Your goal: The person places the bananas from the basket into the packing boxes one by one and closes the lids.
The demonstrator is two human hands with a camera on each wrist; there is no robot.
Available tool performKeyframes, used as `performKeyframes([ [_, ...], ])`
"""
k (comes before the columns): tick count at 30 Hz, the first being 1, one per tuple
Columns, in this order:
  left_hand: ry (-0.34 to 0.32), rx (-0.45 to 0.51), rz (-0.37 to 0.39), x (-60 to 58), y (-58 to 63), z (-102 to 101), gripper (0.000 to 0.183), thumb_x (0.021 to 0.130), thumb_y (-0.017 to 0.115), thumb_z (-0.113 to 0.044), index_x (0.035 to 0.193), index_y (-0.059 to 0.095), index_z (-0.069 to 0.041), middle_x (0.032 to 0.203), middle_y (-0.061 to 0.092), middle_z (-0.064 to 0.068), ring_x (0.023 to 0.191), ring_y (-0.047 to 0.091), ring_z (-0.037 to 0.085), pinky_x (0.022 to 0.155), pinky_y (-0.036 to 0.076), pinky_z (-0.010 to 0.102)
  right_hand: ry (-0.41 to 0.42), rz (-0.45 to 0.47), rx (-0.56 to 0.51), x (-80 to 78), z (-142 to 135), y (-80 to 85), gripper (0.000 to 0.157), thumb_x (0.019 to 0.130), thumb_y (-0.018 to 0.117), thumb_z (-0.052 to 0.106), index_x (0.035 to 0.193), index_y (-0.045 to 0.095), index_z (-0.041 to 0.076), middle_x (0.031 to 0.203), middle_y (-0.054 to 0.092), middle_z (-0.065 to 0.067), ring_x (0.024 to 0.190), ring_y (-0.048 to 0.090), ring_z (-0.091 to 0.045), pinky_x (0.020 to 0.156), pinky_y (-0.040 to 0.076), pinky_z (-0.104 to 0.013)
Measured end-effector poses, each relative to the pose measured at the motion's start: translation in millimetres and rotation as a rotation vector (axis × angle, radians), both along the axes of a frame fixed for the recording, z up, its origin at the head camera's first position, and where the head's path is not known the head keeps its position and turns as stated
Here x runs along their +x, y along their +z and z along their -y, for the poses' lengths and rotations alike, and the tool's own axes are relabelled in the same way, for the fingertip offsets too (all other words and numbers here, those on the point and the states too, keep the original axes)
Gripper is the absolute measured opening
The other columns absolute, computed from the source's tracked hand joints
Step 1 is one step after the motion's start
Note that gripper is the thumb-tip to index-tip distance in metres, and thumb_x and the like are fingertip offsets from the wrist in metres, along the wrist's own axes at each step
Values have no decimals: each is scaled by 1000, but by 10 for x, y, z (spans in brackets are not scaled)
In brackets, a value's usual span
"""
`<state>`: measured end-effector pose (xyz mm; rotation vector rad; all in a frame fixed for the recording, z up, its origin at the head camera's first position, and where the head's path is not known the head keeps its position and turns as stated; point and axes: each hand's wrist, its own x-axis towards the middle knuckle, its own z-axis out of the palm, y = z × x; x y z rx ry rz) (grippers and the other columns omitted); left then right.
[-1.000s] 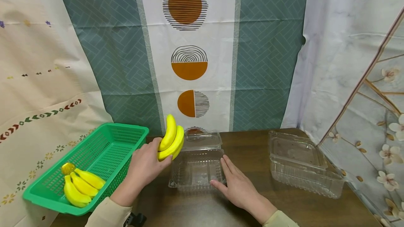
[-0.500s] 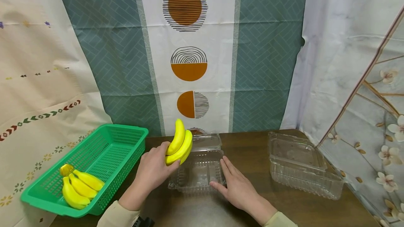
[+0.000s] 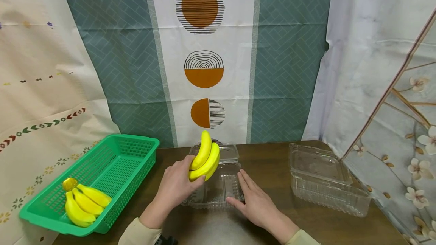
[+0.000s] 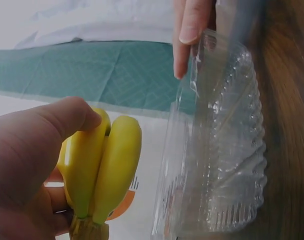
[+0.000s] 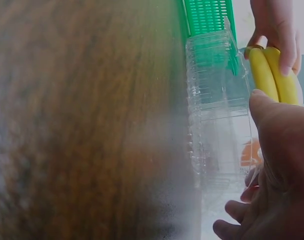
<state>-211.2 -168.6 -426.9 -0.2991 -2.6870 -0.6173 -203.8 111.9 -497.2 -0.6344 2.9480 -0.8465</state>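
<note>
My left hand (image 3: 178, 179) grips a bunch of yellow bananas (image 3: 207, 162) above an open clear plastic clamshell container (image 3: 218, 196). In the left wrist view, the thumb presses on the bananas (image 4: 114, 160) near their tips, and the stem end points down. The container's lid (image 3: 229, 153) lies folded back toward the wall. With fairly straight fingers, my right hand (image 3: 257, 201) rests against the container's right rim. The right wrist view shows the container (image 5: 219, 110) beside that hand, with the bananas beyond it. The bananas and left hand hide part of the container's left side.
A green plastic basket (image 3: 131, 179) stands at the left, with another bunch of bananas (image 3: 86, 203) in its near end. At the right is a second clear clamshell container (image 3: 328, 190) with its lid raised. Fabric hangs behind the wooden table (image 3: 265, 158).
My left hand has carried the bananas rightward and slightly down, from the container's left edge to over its middle. The right hand has stayed at the rim.
</note>
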Motion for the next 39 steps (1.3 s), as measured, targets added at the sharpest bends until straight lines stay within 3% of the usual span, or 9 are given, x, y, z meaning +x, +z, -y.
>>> performKeyframes([
  [12,-94,-9,46,-10,-79,-87,56,84,90,-32,130,69,-9,86,57,-9,77,50,15,80,46,46,0,21,-2,-20,10,-9,103,104,63,70,176,24,7,183,18,-12,164,31,-37,120,42,-64],
  [24,-190,-25,68,-3,-161,-102,52,86,92,-34,129,70,-13,85,58,-14,75,51,11,80,47,43,-12,44,-13,-11,22,2,105,103,63,72,176,23,8,184,16,-10,164,31,-36,120,41,-64],
  [30,-182,-34,74,10,-190,-100,54,85,93,-34,129,69,-16,89,59,-17,82,52,10,99,47,57,-18,50,-9,-14,26,1,104,103,63,72,176,24,8,184,16,-10,163,32,-35,120,42,-64],
  [39,-226,-43,90,-22,-240,-98,57,85,93,-35,132,68,-14,94,61,-16,93,59,16,115,39,68,-17,31,-3,-17,19,0,104,103,64,71,176,25,7,183,18,-12,163,33,-36,120,42,-63],
])
